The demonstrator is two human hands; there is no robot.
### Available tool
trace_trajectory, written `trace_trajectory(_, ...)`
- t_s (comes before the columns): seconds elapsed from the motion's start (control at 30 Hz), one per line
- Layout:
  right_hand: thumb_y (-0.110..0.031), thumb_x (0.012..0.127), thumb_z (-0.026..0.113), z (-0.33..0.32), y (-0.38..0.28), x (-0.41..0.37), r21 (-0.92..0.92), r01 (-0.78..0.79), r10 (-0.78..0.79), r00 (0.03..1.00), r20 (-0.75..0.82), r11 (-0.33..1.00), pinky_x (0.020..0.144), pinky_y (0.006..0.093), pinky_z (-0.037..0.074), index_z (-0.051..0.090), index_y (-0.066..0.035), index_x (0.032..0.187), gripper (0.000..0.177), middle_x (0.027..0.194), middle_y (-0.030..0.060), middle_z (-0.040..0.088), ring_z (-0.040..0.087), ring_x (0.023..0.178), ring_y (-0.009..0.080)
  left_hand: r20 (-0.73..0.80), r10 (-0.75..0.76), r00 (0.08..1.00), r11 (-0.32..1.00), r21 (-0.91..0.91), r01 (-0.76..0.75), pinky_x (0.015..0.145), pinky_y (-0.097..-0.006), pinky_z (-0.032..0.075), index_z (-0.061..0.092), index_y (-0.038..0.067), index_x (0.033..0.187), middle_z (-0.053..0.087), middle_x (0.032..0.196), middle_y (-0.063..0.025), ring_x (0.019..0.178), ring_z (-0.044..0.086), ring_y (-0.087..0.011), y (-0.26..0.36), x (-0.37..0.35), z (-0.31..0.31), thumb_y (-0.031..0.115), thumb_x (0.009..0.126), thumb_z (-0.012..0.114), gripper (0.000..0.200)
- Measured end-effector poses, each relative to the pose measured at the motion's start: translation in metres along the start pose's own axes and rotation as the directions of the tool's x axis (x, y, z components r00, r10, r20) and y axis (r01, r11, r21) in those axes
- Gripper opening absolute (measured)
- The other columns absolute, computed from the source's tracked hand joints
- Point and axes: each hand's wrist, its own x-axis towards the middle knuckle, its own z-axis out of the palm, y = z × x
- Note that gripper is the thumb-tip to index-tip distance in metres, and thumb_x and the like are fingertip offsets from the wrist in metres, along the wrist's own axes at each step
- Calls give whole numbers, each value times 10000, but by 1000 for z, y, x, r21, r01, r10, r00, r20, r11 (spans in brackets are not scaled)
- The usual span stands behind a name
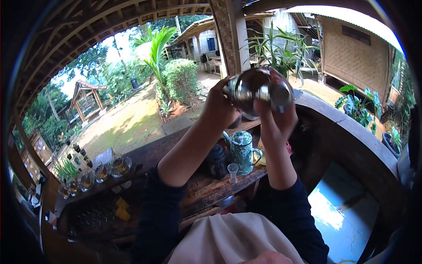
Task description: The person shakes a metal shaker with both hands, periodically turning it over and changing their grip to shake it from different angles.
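Observation:
Raised in front of me at chest height or above is a shiny metal cocktail shaker (249, 90), tilted onto its side. My left hand (221, 104) is closed around its left end. My right hand (281, 118) grips the other end, fingers wrapped over the metal. Below the hands, on the wooden counter (202, 198), stand a green marbled enamel pitcher (241, 152), a dark lidded jug (216, 160) and a small clear measuring glass (233, 172).
Glass cups of amber drink (100, 171) line the counter's left side, with several black-capped bottles (79, 154) behind. Yellow pieces (123, 209) lie nearer me. A curved ledge (347, 121) runs along the right; a post (231, 35) rises beyond my hands.

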Motion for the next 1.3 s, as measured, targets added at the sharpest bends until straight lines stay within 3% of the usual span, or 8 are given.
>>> trace_trajectory(0.1, -165, 811, 628, -18, -35, -9, -259, 514, -480, 858, 186, 818, 931, 311, 415, 516, -8, 1155, 395, 1143, 145, 559, 567, 1035, 213, 410, -143, 901, 910, -304, 283, 900, -354, 467, 452, 14, 1211, 578, 1095, -145, 1020, 579, -196, 27, -38, 39, 286, 965, 335, 386)
trace_trajectory(0.23, -297, 810, 658, -15, -30, -30, 114, 910, -907, 410, -95, 400, 939, 573, 289, 490, -316, 1174, 401, 1196, -76, 454, 350, 1194, 252, 628, 303, 717, 926, -16, -377, 868, -351, 471, 260, 59, 1298, 515, 1171, -138, 1043, 553, -223, 26, -39, 53, 323, 918, 506, 524)
trace_trajectory(0.4, -240, 713, 751, -8, 0, 2, 22, -102, 104, 992, -71, 995, 960, 406, 394, 503, 39, 1123, 554, 1171, 201, 509, 506, 1106, 336, -107, -261, 960, 964, 32, 265, 827, -415, 513, 496, -15, 1161, 590, 1097, -173, 963, 604, -266, 4, 28, 6, 284, 928, 407, 390)
trace_trajectory(0.53, -101, 729, 727, -14, -49, 11, -169, 441, -416, 894, 164, 881, 968, 393, 380, 537, -31, 1123, 443, 1132, 109, 555, 488, 1133, 217, 345, -295, 891, 888, -245, 389, 833, -398, 511, 487, 6, 1186, 565, 1140, -173, 974, 597, -282, 34, 8, 25, 353, 931, 416, 436)
trace_trajectory(0.73, -474, 761, 665, 22, -20, -11, -101, 867, -846, 441, -300, 488, 1027, 578, 259, 451, -250, 1186, 526, 1101, 79, 470, 476, 1066, 290, 593, 295, 749, 874, 150, -463, 778, -298, 473, 348, 91, 1286, 565, 977, -51, 943, 557, -146, 43, -25, 50, 263, 927, 498, 425)
trace_trajectory(0.93, -167, 740, 735, -10, 24, 3, -30, -275, 277, 960, 48, 961, 951, 372, 373, 516, -2, 1131, 477, 1191, 173, 505, 495, 1110, 261, -231, -367, 901, 908, 119, 401, 850, -349, 497, 561, 102, 1124, 625, 1012, -79, 964, 599, -188, 15, 30, -20, 302, 907, 490, 303)
trace_trajectory(1.13, -386, 633, 803, -12, -24, -40, 107, 815, -798, 580, -165, 570, 1085, 550, 205, 474, -256, 976, 493, 981, -28, 459, 462, 1101, 259, 610, 92, 787, 932, 225, -283, 955, -391, 419, 273, 70, 1356, 447, 1305, -156, 1144, 500, -260, 39, -53, 35, 416, 797, 657, 762)
trace_trajectory(1.3, -176, 748, 722, 17, 16, -2, -66, 434, -425, 897, 121, 898, 934, 436, 429, 489, -47, 1174, 502, 1185, 164, 498, 527, 1058, 296, 174, -79, 982, 963, 269, 30, 858, -358, 478, 429, 80, 1246, 557, 1117, -124, 999, 566, -213, 32, 6, -10, 317, 822, 628, 525)
